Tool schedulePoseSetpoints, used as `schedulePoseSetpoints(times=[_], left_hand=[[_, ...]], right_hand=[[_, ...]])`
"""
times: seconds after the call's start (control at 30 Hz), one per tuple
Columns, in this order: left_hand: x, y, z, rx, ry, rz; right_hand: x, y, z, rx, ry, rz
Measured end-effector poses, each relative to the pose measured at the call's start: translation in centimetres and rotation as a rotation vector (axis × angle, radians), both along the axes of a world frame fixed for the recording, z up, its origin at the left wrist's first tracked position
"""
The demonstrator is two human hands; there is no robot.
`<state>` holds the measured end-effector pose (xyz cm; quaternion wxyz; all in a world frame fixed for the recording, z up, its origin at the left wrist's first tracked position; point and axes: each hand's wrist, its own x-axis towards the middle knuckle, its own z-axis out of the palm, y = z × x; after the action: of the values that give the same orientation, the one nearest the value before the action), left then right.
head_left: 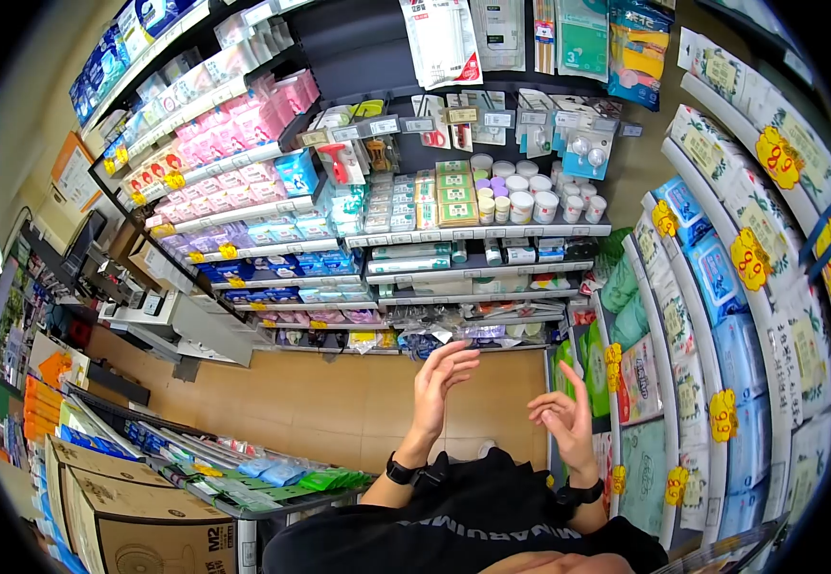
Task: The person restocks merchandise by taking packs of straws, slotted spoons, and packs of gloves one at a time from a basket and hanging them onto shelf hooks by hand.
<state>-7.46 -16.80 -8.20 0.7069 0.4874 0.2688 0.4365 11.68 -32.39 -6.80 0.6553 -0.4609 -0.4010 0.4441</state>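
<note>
My left hand point(439, 383) is raised in front of my body with its fingers apart and nothing in it. Beside it, my right hand point(565, 418) is also lifted, its index finger pointing up and the other fingers loosely bent; it too holds nothing. Both wrists wear black bands. Neither hand touches a shelf. Ahead stands a shelf point(492, 231) with white tubs point(520, 206) and green-and-tan boxes point(455, 194). Nearest my right hand are green packs point(595, 368) on the right-hand shelving.
Pink packs point(257, 121) fill shelves at the left. Blue wipes packs point(719, 277) and yellow price tags point(750, 258) line the right shelving. Cardboard boxes point(147, 521) stand at lower left beside a low rack point(243, 493). A white counter point(186, 325) is farther left on the tan floor point(320, 397).
</note>
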Motion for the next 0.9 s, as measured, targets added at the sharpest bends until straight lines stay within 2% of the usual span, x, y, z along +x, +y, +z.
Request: schedulePoseSetpoints(times=[0.3, 0.5, 0.77, 0.9], left_hand=[[-7.8, -6.5, 2.0, -0.071, -0.066, -0.111], [-11.9, -10.3, 1.7, -0.057, -0.063, -0.129], [-13.2, -14.8, 1.5, -0.114, -0.061, -0.315], [-12.7, -16.8, 1.4, -0.144, -0.035, -0.441]], right_hand=[[-8.9, -4.9, 1.3, -0.050, 0.033, 0.021], [-14.4, -9.4, 1.5, -0.043, 0.034, -0.089], [-18.0, -16.0, 1.7, -0.109, 0.011, -0.180], [-19.5, -18.5, 2.2, -0.095, 0.038, -0.303]])
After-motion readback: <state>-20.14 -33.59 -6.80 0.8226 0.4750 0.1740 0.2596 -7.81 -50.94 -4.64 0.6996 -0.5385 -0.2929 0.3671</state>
